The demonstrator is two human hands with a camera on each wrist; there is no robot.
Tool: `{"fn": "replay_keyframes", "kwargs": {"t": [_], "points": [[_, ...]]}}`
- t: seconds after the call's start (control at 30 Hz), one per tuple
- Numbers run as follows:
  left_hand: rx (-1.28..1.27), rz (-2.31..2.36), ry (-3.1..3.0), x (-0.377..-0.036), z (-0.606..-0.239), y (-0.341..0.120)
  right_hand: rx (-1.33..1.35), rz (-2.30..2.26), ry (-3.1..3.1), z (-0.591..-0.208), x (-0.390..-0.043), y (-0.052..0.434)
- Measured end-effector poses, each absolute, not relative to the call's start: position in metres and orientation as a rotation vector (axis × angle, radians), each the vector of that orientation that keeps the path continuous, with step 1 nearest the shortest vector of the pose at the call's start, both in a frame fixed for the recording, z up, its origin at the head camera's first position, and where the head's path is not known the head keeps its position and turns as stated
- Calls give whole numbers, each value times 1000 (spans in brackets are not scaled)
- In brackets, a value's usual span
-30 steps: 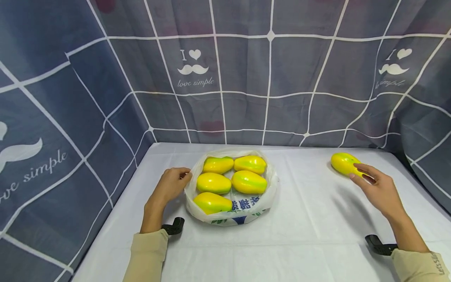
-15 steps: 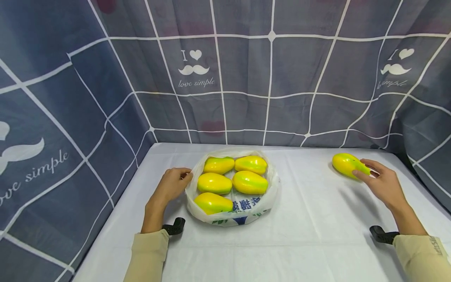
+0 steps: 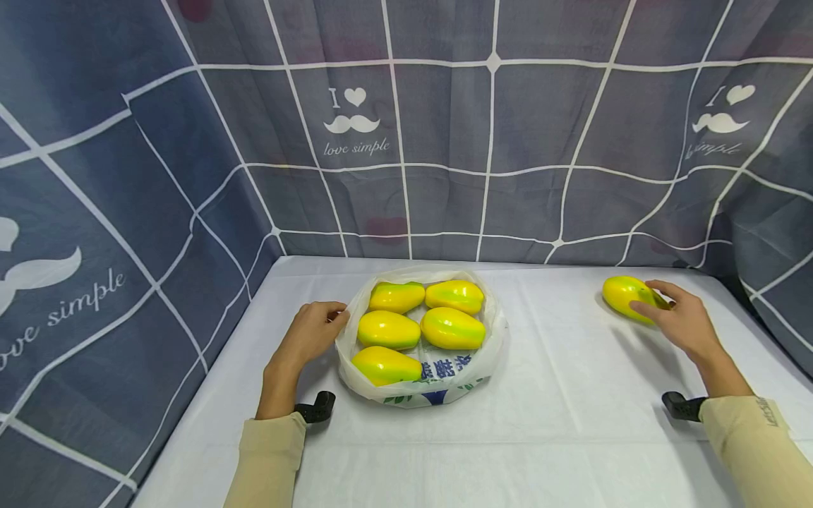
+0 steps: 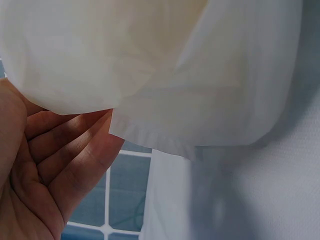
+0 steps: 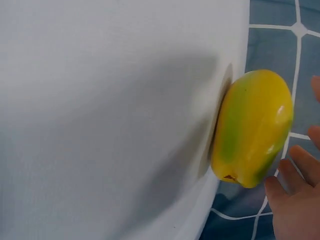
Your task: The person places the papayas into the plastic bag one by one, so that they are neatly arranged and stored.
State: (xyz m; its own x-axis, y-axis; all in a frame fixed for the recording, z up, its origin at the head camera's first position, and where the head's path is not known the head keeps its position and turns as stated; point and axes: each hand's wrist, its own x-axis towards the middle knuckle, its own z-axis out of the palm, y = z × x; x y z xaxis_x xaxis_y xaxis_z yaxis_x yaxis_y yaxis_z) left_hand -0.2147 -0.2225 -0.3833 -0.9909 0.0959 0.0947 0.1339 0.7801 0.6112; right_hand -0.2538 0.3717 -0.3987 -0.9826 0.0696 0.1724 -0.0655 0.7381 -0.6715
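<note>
A white plastic bag (image 3: 497, 347) lies spread on the table, its mouth rolled wide around several yellow-green papayas (image 3: 389, 329). At the bag's left rim, my left hand (image 3: 311, 333) pinches the plastic. The left wrist view shows the fingers of that left hand (image 4: 75, 170) tucked behind the edge of the bag (image 4: 150, 65). Off to the right, a single papaya (image 3: 622, 293) lies on the table. My right hand (image 3: 686, 324) reaches over its near end with thumb and fingers spread. In the right wrist view, loosely bent fingers sit beside this papaya (image 5: 255, 125).
White cloth covers the table (image 3: 540, 409). Behind it and to the left hangs a dark grid-patterned curtain (image 3: 438, 127). Black wrist cameras (image 3: 682, 407) stick out from both forearms.
My right hand has drawn back slightly to the right, then come in again over the lone papaya. My left hand stays at the bag's rim. The head view has shifted a little.
</note>
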Motion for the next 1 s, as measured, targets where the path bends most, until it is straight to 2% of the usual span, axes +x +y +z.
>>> {"fn": "replay_keyframes", "kwargs": {"t": [0.4, 1.0], "points": [[-209, -994, -2896, -214, -383, -223, -98, 1155, -2813, -404, -265, 378], [-208, -976, -2908, -212, -381, -223, -39, 1232, -2772, -415, -270, 381]]}}
